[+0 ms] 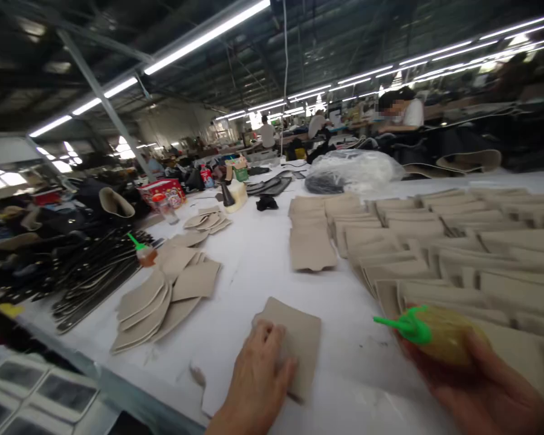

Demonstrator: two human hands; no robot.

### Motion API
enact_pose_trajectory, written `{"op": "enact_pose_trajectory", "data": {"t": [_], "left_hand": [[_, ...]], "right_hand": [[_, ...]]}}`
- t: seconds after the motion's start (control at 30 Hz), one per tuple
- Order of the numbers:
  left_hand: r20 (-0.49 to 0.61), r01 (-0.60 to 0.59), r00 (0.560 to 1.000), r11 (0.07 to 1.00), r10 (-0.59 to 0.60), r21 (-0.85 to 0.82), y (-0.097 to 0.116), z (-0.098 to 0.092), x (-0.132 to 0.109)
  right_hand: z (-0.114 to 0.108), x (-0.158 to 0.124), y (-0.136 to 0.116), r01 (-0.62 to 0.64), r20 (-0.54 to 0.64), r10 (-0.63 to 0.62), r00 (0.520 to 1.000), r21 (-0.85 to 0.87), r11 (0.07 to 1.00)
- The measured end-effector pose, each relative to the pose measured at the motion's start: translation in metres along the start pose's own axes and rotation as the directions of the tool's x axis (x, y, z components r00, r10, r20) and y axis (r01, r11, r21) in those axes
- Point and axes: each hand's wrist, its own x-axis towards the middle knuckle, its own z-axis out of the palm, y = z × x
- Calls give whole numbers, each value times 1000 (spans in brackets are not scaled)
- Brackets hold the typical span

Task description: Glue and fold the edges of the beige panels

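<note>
My left hand lies flat, fingers stretched out, on a beige cut piece at the near edge of the white table. My right hand is wrapped round a yellowish squeeze bottle with a green nozzle that points left, held just above the table to the right of that piece. Rows of overlapping beige pieces cover the table right of and behind the bottle.
Loose beige pieces are piled at the left, beside another green-capped bottle and stacks of black strips. A clear plastic bag and small containers sit at the far end. Other people work at tables behind.
</note>
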Motion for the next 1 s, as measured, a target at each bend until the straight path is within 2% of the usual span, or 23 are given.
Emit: {"op": "enact_pose_trajectory", "data": {"t": [0.03,0.07,0.2,0.3,0.47,0.63,0.87,1.0], "left_hand": [[71,-17,997,1000,17,1,7,2,0],[119,-31,992,999,28,22,13,4,1],[181,-43,983,979,7,200,31,12,4],[204,-56,979,956,-5,289,40,12,10],[259,-53,965,939,-39,339,55,6,19],[309,-83,950,934,-31,348,56,2,20],[296,-109,955,924,-5,367,50,4,21],[281,-68,959,930,-39,362,56,6,21]], "right_hand": [[5,-6,-2,-30,-117,35,993,45,999],[12,-10,-2,-33,-123,41,992,73,997],[28,-17,-1,-3,-76,10,997,87,996],[25,-16,0,13,-60,-9,998,72,997],[19,-16,0,64,-25,-64,998,24,998],[20,-17,0,77,-10,-77,997,-14,997],[19,-16,1,73,-19,-74,997,-44,996],[15,-16,2,76,-3,-76,997,-60,995]]}}
